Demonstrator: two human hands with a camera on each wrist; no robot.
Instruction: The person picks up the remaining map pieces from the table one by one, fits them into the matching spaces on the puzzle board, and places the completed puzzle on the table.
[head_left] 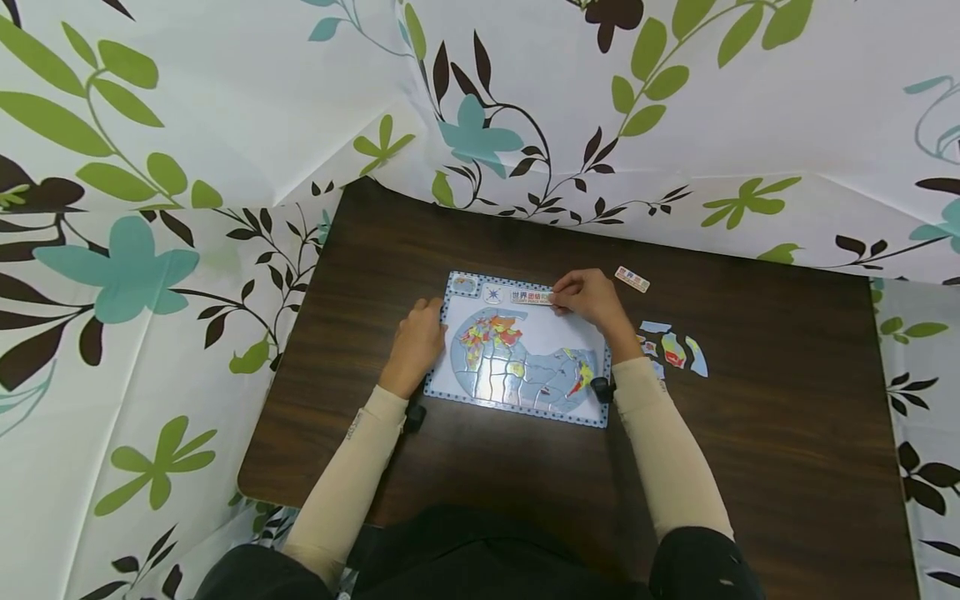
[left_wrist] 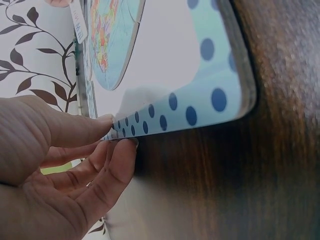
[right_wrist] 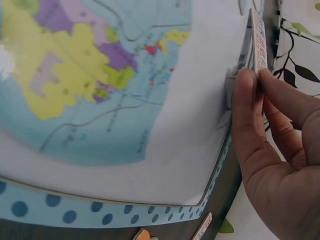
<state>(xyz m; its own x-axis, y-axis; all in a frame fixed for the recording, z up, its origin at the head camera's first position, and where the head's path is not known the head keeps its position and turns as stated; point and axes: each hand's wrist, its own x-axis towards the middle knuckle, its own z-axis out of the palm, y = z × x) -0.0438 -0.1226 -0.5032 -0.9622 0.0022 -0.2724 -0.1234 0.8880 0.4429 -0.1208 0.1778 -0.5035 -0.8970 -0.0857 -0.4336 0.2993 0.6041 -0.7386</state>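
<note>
A world map jigsaw puzzle board (head_left: 558, 327) with a blue dotted border lies on the table, partly filled with map pieces. My left hand (head_left: 420, 337) pinches its left edge, the thumb (left_wrist: 82, 129) on the border and fingertips at the side. My right hand (head_left: 588, 297) is over the top edge of the board. Thumb and fingers there pinch the end of a lettered title strip (right_wrist: 259, 42), a long puzzle piece. It stands on edge close over the white top area in the right wrist view.
Right of the board lie several loose map pieces (head_left: 672, 351), some partly behind my right forearm. A smaller lettered strip (head_left: 632, 279) rests on the dark table (head_left: 780, 400) beyond my right hand. A leaf-patterned cloth (head_left: 570, 108) hangs along the far side.
</note>
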